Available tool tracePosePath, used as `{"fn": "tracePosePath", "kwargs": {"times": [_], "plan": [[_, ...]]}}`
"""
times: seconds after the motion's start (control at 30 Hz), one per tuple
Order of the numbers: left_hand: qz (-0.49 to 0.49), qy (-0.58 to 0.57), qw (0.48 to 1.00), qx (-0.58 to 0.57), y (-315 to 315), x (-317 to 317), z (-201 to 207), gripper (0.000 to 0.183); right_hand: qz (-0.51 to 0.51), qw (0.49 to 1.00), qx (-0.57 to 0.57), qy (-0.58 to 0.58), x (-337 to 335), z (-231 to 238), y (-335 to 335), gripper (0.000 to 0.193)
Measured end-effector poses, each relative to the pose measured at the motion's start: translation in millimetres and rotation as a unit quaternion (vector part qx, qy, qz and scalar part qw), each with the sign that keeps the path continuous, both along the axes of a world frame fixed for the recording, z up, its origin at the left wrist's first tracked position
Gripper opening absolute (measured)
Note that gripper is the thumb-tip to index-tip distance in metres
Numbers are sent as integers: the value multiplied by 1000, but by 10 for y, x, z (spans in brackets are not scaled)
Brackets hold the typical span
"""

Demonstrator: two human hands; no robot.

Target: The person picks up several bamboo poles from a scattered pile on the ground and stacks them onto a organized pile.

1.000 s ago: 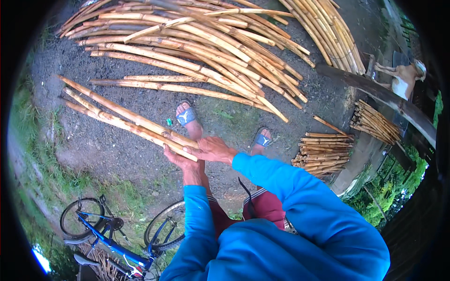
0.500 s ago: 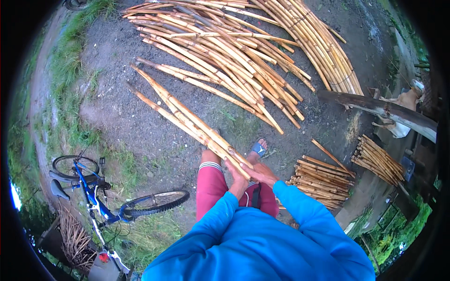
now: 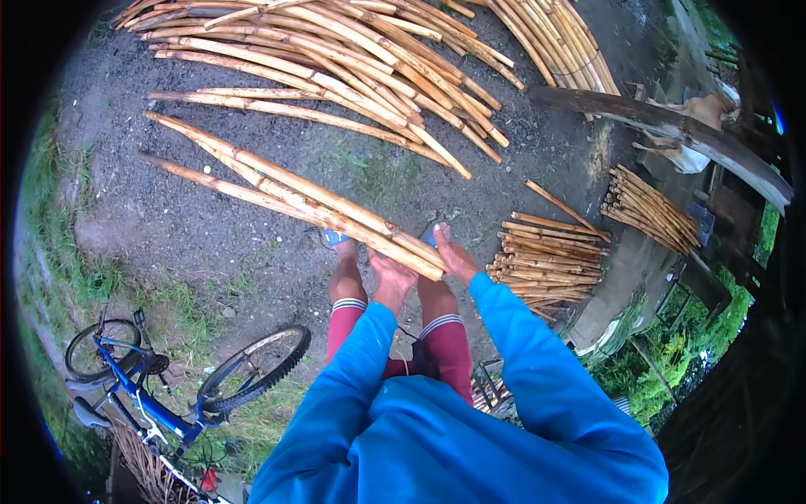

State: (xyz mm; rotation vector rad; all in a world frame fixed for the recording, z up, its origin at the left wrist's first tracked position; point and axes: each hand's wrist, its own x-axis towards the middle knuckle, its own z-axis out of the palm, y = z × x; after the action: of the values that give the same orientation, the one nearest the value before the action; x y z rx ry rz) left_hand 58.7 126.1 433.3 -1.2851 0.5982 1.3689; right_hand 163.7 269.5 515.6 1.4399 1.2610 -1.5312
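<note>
bare dirt left, stacked canes right

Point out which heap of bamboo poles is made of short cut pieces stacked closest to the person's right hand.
The short stacked bamboo pile just beside the right hand. The other short bundle lies farther off.

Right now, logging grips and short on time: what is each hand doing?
Left hand: closed under the near end of the long bamboo poles, holding them.
Right hand: gripping the same poles' end.
</note>
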Motion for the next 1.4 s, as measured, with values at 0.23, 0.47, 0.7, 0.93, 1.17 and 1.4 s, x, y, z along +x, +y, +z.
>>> {"fn": "tracePosePath", "kwargs": {"times": [0.23,0.47,0.7,0.93,1.17,1.4], "plan": [[53,49,997,-17,421,181,-239,80,24,997,78,7,249,-798,113,93],[89,88,979,158,329,528,-1362,83,123,990,54,46,296,-1405,564,81],[70,46,951,297,564,755,-1738,71,215,861,409,215,33,-2734,1792,34],[56,68,952,293,357,787,-2012,49,276,800,496,194,-1288,-3224,2347,46],[48,72,960,267,194,724,-2115,42,384,819,394,164,-1494,-3454,1868,37],[9,82,967,239,176,754,-2179,37,296,894,313,120,-676,-3457,1466,43]]}}
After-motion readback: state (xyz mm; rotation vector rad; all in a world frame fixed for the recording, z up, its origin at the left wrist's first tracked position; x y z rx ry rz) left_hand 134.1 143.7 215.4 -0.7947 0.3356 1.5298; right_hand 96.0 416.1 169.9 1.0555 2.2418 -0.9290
